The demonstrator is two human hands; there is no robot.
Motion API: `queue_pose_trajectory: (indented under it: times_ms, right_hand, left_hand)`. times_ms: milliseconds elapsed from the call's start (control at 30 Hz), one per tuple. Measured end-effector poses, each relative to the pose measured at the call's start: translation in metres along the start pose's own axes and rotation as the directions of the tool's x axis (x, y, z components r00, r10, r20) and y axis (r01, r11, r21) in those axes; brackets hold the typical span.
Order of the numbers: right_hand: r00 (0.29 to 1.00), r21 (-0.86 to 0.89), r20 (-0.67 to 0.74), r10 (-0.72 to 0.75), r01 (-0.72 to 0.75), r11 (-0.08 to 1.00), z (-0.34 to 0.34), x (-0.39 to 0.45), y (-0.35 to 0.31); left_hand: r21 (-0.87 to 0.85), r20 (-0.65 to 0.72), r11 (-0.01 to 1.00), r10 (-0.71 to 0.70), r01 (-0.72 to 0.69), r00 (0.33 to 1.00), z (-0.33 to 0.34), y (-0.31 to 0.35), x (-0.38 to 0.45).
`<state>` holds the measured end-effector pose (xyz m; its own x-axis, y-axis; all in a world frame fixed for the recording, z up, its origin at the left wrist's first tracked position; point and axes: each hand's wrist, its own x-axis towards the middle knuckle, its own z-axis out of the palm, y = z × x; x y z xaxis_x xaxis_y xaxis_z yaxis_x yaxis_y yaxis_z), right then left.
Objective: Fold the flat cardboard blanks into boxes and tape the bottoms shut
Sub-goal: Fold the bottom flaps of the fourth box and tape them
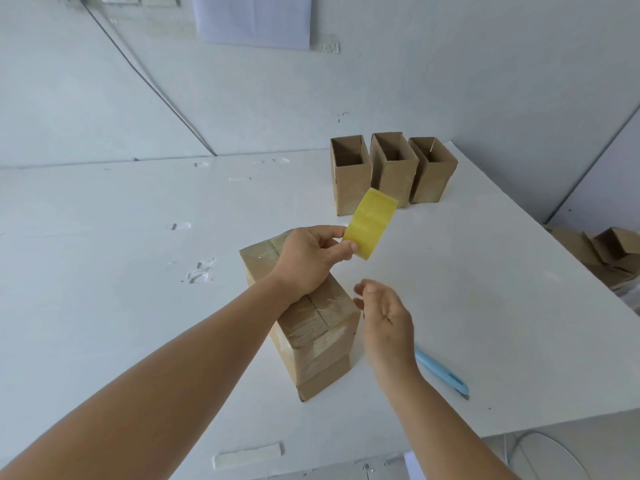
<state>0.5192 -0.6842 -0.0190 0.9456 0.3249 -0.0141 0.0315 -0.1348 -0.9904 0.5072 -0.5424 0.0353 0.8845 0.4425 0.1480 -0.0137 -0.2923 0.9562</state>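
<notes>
1. Head view: one brown cardboard box [311, 327] upside down on the white table [485, 289], flaps closed, clear tape across the seam.
2. Beyond that box: three open-topped brown cardboard boxes [391, 171] in one row.
3. Above that box's far end: left hand [308, 258], thumb and fingertips pinched on one yellow roll of tape [372, 228].
4. Just right of that box: right hand [384, 317], fingers loosely spread, empty.
5. Right of that box, near edge: one light blue utility knife [441, 370], flat on the table.
6. Far right, off the table: more cardboard boxes [609, 254], count unclear.
</notes>
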Motion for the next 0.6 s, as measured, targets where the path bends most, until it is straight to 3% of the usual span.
queue_pose_trajectory:
  times_ms: [100, 333, 467, 600]
  right_hand:
    - [0.986, -0.143, -0.067, -0.155, 0.144, 0.979, -0.015, 0.014, -0.016]
    - [0.897, -0.503, 0.140, -0.419, 0.429, 0.750, -0.046, 0.040, -0.041]
    - [0.842, -0.553, 0.106, -0.529, 0.492, 0.672, -0.057, 0.039, -0.049]
    - [0.831, -0.568, 0.113, -0.544, 0.503, 0.651, -0.063, 0.037, -0.055]
  left_hand:
    - [-0.029, 0.035, 1.000, 0.004, -0.003, 0.999, 0.000, 0.004, 0.002]
    - [-0.071, 0.183, 0.996, -0.036, 0.050, 0.983, 0.004, 0.022, 0.005]
    - [0.054, 0.291, 0.996, -0.083, 0.070, 0.953, 0.008, 0.041, 0.006]
    - [0.264, 0.184, 0.964, -0.087, 0.036, 0.979, 0.021, 0.052, 0.010]
